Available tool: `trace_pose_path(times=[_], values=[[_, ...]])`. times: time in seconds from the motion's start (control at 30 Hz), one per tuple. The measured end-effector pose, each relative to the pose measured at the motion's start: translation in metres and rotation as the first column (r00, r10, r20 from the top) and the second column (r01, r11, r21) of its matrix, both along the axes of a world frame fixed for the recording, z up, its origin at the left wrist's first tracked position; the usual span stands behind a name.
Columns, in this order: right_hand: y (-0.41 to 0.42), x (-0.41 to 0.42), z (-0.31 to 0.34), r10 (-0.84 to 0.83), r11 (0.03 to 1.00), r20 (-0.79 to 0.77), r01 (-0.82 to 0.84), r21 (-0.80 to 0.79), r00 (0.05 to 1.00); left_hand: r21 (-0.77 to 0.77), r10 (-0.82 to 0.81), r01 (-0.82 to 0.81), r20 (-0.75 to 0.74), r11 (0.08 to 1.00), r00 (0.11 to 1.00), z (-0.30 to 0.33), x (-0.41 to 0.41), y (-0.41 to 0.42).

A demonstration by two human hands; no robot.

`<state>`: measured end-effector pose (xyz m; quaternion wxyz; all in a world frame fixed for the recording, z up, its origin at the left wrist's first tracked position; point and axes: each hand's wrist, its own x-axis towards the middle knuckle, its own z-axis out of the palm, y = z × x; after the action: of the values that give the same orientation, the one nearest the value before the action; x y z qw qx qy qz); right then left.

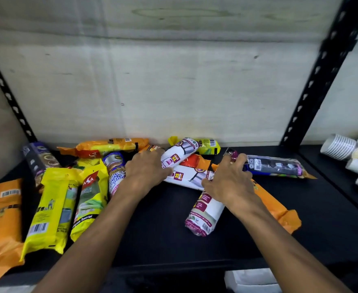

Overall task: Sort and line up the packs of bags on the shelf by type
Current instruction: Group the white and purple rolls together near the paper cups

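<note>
The left hand [146, 166] curls its fingers around a white roll pack [179, 154] with red and yellow labels, lying tilted mid-shelf on another white pack [187, 176]. The right hand [230, 178], palm down, pinches the near end of a dark purple pack [275, 166] lying crosswise on the black shelf [163, 229]. Both forearms reach straight in.

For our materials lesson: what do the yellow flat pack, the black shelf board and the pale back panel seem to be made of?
Yellow flat pack: likely thin plastic film, glossy; it creases and glints.
Black shelf board: matte, possibly painted or laminated board; no grain shows.
Pale back panel: apparently whitewashed wood or plywood; faint grain and knots show.
</note>
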<state>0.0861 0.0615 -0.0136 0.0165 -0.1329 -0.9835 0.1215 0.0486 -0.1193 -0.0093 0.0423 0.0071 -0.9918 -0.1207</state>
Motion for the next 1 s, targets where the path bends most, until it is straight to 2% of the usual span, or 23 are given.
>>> trace_pose_path(times=[0.63,0.8,1.0], values=[[0.022,0.009,0.018,0.049,0.963,-0.117,-0.078,-0.258,0.992,0.046,-0.015,0.017,-0.044,0.999,0.999,0.005,0.008,0.005],[0.071,0.015,0.044,-0.027,0.972,-0.146,-0.008,-0.236,0.989,0.088,-0.037,0.045,-0.082,0.995,0.996,0.013,0.015,0.013],[0.161,0.018,0.04,-0.194,0.97,-0.076,0.179,-0.166,0.978,0.05,-0.08,0.085,-0.089,0.995,0.993,0.017,0.02,0.029]])
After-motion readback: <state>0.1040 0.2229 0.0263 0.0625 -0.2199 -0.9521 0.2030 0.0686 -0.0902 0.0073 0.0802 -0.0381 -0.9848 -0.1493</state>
